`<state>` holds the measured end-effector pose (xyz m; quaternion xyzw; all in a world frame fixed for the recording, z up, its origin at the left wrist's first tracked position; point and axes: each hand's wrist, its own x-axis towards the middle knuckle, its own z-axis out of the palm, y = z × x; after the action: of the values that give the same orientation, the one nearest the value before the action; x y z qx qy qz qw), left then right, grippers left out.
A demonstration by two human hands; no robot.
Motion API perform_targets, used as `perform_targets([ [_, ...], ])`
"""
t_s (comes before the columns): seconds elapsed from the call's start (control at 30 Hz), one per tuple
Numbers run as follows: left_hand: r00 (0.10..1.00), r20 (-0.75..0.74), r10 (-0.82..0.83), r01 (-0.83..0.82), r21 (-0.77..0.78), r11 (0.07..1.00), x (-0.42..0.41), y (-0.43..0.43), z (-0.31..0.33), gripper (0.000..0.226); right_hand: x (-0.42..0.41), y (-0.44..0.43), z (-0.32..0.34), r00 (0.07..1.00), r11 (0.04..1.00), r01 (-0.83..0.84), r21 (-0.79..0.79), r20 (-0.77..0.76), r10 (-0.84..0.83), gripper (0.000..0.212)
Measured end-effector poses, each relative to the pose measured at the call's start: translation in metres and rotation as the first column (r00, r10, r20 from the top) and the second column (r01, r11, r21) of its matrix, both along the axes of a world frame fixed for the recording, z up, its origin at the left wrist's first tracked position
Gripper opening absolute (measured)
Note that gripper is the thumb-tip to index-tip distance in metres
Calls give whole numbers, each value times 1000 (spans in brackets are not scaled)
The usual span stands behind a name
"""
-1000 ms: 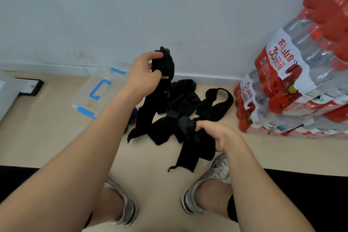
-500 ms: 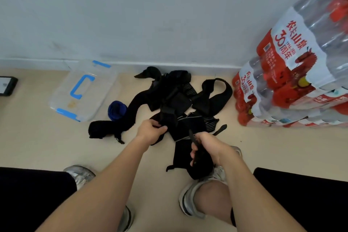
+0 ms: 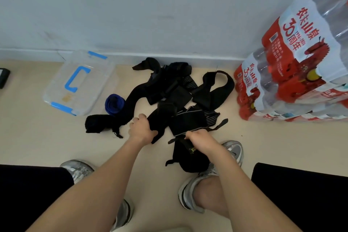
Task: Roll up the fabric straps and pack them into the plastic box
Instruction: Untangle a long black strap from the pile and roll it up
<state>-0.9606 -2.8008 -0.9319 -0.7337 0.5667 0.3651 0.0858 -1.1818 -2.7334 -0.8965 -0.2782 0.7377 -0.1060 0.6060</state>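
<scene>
A tangled pile of black fabric straps (image 3: 175, 88) lies on the beige floor against the wall. My left hand (image 3: 141, 128) grips one black strap (image 3: 160, 118) at the pile's near edge. My right hand (image 3: 199, 140) grips another black strap (image 3: 190, 158) with yellow lettering, which hangs below the fist over my right shoe. A rolled blue strap (image 3: 114, 104) and a bunched black strap (image 3: 98, 123) lie left of the pile. The clear plastic box (image 3: 56, 88) with blue latches and handle sits closed at the left, near the wall.
Shrink-wrapped packs of water bottles (image 3: 293, 73) with red labels are stacked at the right, close to the straps. My two silver shoes (image 3: 199, 190) stand on the floor below the hands. A dark object (image 3: 3, 77) lies at the far left edge.
My left hand came down from holding a strap up high to the pile on the floor. The raised strap now lies stretched out left of the pile. My right hand kept its strap.
</scene>
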Motion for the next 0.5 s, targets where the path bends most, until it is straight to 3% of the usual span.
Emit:
perform_targets([
  [0.1, 988, -152, 33, -39, -37, 999, -2, 0, 8, 40, 1, 3, -7, 997, 996, -79, -41, 1, 79, 23],
  [0.17, 954, -296, -38, 41, 6, 999, -5, -10, 26, 21, 1, 1, -6, 996, 994, -86, -70, -3, 86, 14],
  [0.23, 884, -452, -123, 135, -5, 991, -12, -23, 54, 9, 1, -6, 1, 995, 989, -98, -108, -4, 98, 22],
  [0.33, 772, -580, -262, 200, -170, 965, -21, -40, 103, 12, -1, -22, 21, 997, 981, -53, -186, 49, 63, 54],
  [0.5, 517, -787, -338, 120, -325, 938, -32, -39, 177, 39, -7, -47, 58, 977, 886, 212, -413, 109, -183, 70],
])
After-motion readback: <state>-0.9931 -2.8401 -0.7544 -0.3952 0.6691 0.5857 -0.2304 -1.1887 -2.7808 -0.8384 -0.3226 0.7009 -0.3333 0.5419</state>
